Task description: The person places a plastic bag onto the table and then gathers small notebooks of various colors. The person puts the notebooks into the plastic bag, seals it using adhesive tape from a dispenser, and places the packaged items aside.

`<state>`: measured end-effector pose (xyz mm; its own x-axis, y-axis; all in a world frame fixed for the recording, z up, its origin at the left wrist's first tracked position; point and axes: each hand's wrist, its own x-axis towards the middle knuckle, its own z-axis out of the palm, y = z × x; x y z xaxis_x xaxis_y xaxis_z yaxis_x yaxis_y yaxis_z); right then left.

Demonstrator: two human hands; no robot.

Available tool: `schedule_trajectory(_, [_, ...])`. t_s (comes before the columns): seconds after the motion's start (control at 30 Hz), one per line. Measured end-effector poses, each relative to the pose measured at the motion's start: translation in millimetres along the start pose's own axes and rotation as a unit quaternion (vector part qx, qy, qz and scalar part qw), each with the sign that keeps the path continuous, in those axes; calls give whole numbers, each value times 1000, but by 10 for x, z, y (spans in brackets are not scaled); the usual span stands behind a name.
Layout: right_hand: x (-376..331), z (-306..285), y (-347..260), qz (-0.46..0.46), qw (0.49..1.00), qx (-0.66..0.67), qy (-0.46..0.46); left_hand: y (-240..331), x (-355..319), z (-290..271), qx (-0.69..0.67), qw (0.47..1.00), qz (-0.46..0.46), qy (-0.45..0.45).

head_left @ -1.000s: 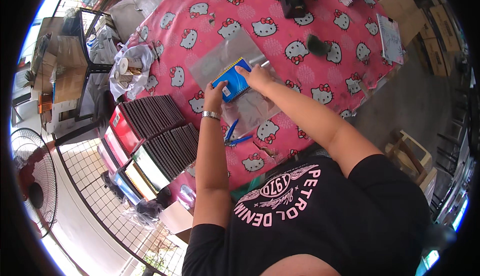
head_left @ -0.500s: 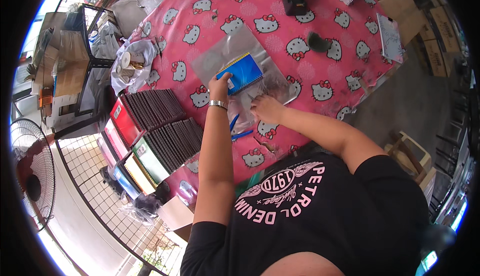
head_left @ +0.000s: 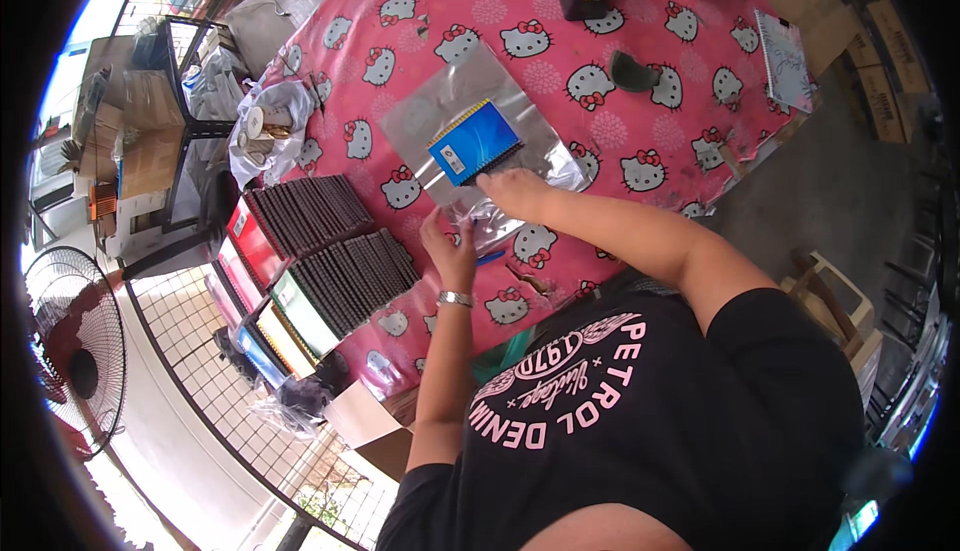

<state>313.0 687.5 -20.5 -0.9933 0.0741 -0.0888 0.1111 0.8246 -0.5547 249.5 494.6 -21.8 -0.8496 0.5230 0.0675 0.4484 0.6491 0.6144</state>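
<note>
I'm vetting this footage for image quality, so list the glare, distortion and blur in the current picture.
Head view: glare on the clear plastic sheet; head view: brightness burnt to white beside the fan; head view: wire grid bent by the fisheye, corners black; head view: a dark shape at lower right too blurred to identify.

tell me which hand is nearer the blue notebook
Right. The right hand is close against the edge of the blue notebook that faces the person; the left hand is farther off, apart from it, nearer the person's body.
</note>
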Motion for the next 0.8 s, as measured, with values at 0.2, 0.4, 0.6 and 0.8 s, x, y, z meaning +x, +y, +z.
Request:
schedule_trajectory(0.2, [259,-554,-112,-175,971,-34,157,606,401,-64,194,976,89,27])
schedule_trajectory(0.4, [370,-1010,519,-89,992,-93,8,129,830,-370,-82,992,-12,-96])
schedule_trajectory(0.6, [649,-1237,903,25,964,199,-178,-390,851,-339,-150,978,-145,20])
schedule_trajectory(0.8, [609,-1092,1179,92,956,234,-150,477,260,358,201,958,199,-46])
